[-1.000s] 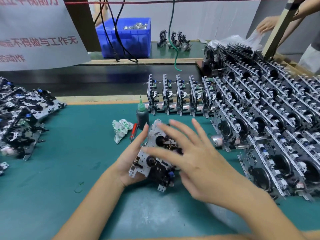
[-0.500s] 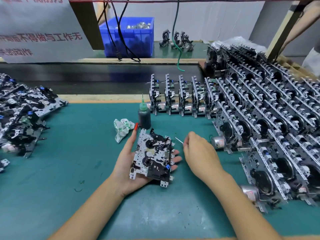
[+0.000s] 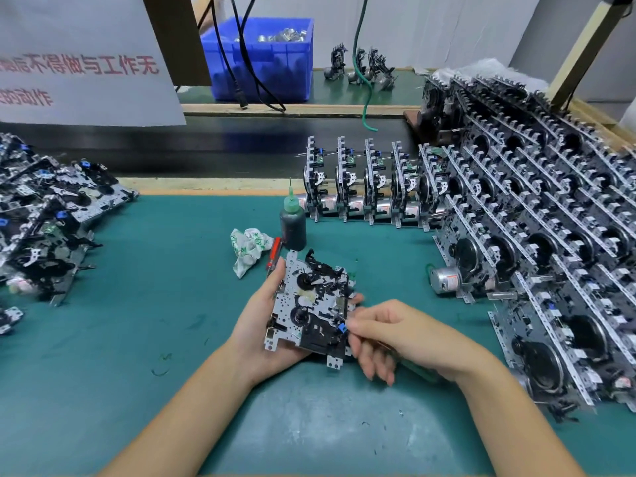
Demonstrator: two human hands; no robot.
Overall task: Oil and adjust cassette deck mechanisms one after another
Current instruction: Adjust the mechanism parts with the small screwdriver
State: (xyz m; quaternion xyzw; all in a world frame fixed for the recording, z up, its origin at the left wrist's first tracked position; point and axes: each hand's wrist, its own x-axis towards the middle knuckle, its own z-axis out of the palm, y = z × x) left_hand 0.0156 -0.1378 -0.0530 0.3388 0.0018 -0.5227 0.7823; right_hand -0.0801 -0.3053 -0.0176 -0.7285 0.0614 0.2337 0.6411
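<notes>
Our left hand (image 3: 265,325) lies palm up under a cassette deck mechanism (image 3: 311,306), its thumb along the left edge of the metal plate and its fingertips showing past the right edge; the mechanism sits tilted in this grip, above the green surface (image 3: 144,304). Our right hand (image 3: 402,333) is at the mechanism's right side, thumb and forefinger pinched together on a thin tool (image 3: 407,361) whose tip meets the plate near a small blue part (image 3: 341,328); the other fingers hang loosely curled below. Of the tool we see only a slim shaft and a green end under the palm, so we cannot tell its exact kind.

Just beyond the mechanism stands a dark oil bottle (image 3: 293,223) with a green needle nozzle, upright. Beside its base lies a red-handled screwdriver (image 3: 274,251), touching a crumpled white and green rag (image 3: 249,247).

Further back, a row of mechanisms (image 3: 368,187) stands on edge. To the right, many more mechanisms (image 3: 537,242) lean in overlapping ranks. At far left, a loose heap of mechanisms (image 3: 51,215) lies flat.

Behind the surface runs a dark conveyor belt (image 3: 241,146). Beyond it sit a blue plastic bin (image 3: 268,60) holding metal parts, black cables (image 3: 247,53), and a white sign (image 3: 79,60) with red characters.
</notes>
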